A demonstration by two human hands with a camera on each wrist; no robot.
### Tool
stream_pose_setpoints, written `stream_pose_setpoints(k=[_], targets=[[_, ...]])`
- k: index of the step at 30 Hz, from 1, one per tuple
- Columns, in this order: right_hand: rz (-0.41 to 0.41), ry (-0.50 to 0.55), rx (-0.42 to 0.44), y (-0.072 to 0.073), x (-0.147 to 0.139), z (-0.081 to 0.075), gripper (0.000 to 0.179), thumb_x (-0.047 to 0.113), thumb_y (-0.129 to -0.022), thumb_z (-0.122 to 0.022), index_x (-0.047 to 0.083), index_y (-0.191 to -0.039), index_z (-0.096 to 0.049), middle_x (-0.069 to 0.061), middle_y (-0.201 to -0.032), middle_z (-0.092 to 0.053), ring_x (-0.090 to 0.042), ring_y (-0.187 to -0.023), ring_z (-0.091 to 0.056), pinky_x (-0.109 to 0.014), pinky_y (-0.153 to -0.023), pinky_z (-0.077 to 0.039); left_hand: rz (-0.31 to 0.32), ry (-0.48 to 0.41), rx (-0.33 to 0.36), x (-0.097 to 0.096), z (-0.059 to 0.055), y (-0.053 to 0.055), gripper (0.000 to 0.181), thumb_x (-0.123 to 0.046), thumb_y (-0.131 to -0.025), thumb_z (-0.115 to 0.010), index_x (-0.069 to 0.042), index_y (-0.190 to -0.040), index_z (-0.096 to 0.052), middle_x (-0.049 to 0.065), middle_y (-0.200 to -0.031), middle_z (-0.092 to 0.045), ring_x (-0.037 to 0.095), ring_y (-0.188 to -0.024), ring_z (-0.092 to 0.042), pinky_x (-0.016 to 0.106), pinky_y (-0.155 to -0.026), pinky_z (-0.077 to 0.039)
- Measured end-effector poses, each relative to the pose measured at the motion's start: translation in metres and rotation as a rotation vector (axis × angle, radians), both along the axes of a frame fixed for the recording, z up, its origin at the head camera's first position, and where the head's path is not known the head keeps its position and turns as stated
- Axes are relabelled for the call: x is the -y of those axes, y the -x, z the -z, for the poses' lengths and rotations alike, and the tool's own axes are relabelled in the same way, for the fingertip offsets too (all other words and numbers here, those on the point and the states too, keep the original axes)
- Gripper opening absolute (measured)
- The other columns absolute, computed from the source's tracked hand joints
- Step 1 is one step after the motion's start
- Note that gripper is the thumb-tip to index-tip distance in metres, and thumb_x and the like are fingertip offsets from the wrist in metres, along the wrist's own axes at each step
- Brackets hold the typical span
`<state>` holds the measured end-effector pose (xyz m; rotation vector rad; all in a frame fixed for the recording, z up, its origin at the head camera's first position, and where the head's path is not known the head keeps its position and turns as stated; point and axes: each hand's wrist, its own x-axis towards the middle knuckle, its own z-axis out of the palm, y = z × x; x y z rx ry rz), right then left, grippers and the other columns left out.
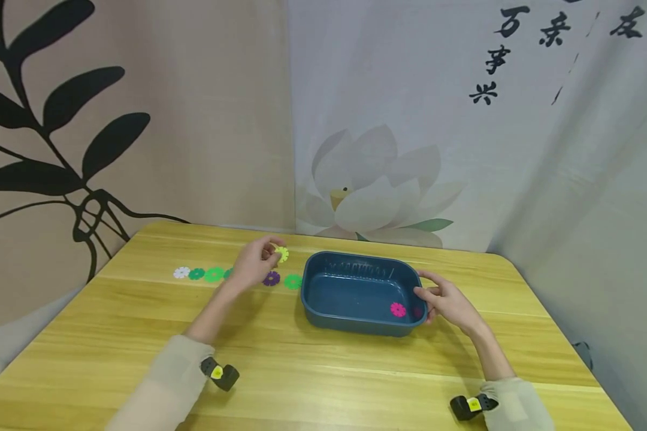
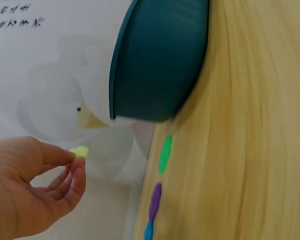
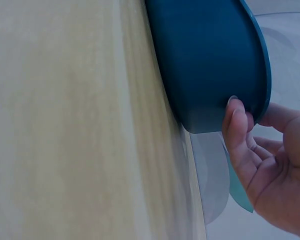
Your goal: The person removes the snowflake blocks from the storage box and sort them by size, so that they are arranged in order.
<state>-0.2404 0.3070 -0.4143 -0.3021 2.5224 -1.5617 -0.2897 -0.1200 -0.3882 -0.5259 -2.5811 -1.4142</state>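
Observation:
My left hand (image 1: 256, 261) pinches a yellow flower-shaped disc (image 1: 283, 254) between thumb and forefinger, raised above the table left of the basin. In the left wrist view the yellow disc (image 2: 80, 152) shows at the fingertips. My right hand (image 1: 449, 301) grips the right end of a dark blue basin (image 1: 350, 326), thumb over the rim and fingers against the outer wall, as the right wrist view also shows. One pink flower-shaped disc (image 1: 398, 309) lies inside the basin near that end.
A row of flower discs lies on the wooden table (image 1: 323, 383): white (image 1: 181, 272), green (image 1: 214, 275), purple (image 1: 271, 278) and another green (image 1: 293, 281) beside the basin's left end. My left forearm partly hides the row. A curtain (image 1: 388, 120) hangs behind the table.

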Motion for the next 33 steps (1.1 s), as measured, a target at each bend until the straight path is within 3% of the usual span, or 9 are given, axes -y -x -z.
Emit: stream_pose_setpoints(k=[4, 22, 28, 33], targets=[[0.005, -0.006, 0.0, 0.0, 0.0, 0.0, 0.063, 0.016, -0.104, -0.058, -0.005, -0.154, -0.025, -0.013, -0.067, -0.059, -0.023, -0.052, -0.062, -0.038, -0.058, -0.058, -0.006, 0.013, 0.02, 0.017, 0.003, 0.002, 0.025, 0.003, -0.098, -0.058, 0.004, -0.123, -0.061, 0.018, -0.093, -0.06, 0.039, -0.083, -0.064, 0.025, -0.06, -0.049], [0.014, -0.009, 0.009, 0.005, 0.004, 0.001, 0.062, 0.018, -0.104, -0.058, -0.003, -0.154, -0.028, -0.013, -0.069, -0.06, -0.023, -0.053, -0.063, -0.04, -0.06, -0.059, -0.055, 0.11, 0.026, 0.093, -0.001, 0.002, 0.028, -0.001, -0.1, -0.057, 0.005, -0.128, -0.058, 0.022, -0.099, -0.064, 0.038, -0.087, -0.066, 0.027, -0.063, -0.052], [0.015, -0.007, 0.008, 0.007, 0.005, 0.001, 0.06, 0.016, -0.105, -0.057, -0.004, -0.153, -0.028, -0.012, -0.069, -0.06, -0.021, -0.052, -0.062, -0.04, -0.059, -0.059, -0.11, 0.095, 0.021, 0.13, -0.001, 0.003, 0.029, -0.003, -0.101, -0.058, 0.005, -0.129, -0.058, 0.025, -0.101, -0.064, 0.02, -0.079, -0.065, 0.025, -0.062, -0.052], [0.016, 0.001, 0.007, 0.007, 0.004, 0.001, 0.062, 0.017, -0.105, -0.057, -0.004, -0.154, -0.027, -0.012, -0.068, -0.059, -0.02, -0.052, -0.062, -0.039, -0.058, -0.059, -0.2, 0.083, 0.036, 0.16, 0.007, 0.008, 0.029, -0.006, -0.101, -0.059, 0.006, -0.128, -0.058, 0.027, -0.101, -0.066, 0.011, -0.074, -0.064, 0.026, -0.059, -0.052]])
